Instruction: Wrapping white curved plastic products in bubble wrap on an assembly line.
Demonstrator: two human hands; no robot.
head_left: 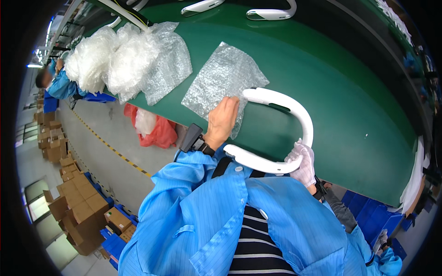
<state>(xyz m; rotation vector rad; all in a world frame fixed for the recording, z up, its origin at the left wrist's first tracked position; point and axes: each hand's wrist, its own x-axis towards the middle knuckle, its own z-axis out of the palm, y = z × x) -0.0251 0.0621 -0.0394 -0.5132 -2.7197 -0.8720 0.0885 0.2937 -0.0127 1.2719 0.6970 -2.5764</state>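
My right hand [303,164], in a white glove, is closed round the bend of a white U-shaped device [305,120] like a neckband. One arm of the device reaches over the green table beside the bag; the other runs close in front of my chest. My bare left hand [222,120] has its fingers bent together on the near edge of a clear bubble-wrap bag [225,73], which lies flat on the table. The thumb is mostly hidden. The device's upper tip is just right of my left fingertips.
A heap of bubble-wrap bags [124,60] lies at the table's left edge. More white curved devices [271,14] rest at the far side of the green table [350,115]. A red bag [159,133] sits below left, cartons [83,193] stand farther left, and co-workers [64,85] are nearby.
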